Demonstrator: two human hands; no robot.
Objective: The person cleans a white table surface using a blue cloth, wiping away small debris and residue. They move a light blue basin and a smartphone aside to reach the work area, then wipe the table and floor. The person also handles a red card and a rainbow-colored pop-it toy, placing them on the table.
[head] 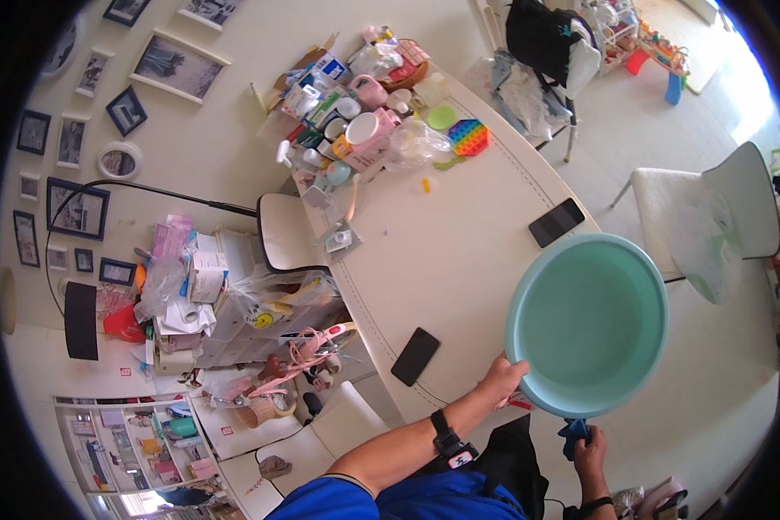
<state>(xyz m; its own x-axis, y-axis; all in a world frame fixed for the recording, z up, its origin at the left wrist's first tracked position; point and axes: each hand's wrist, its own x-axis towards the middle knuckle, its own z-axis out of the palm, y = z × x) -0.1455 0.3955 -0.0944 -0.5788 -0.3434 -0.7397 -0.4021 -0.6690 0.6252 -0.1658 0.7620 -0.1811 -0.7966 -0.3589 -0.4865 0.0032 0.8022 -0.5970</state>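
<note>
A round light-green plastic basin (591,318) is tilted towards the camera past the near corner of the white table (455,260). On its lower-left rim my left hand (504,380) is clamped, thumb on top. Below the basin my right hand (590,448) grips a crumpled dark blue cloth (573,437), close under the rim. The basin's inside shows no objects; its underside is hidden. A small red item (519,404) shows beside my left hand, partly covered. Two dark smartphones lie on the table, one (556,222) above the basin and one (416,356) to the left.
Boxes, cups and bags crowd the table's far end, with a rainbow pop-it toy (469,137) beside them. A white chair (702,208) bearing a plastic bag stands right; another chair (292,233) stands left. A thin cable (432,393) runs from the left phone.
</note>
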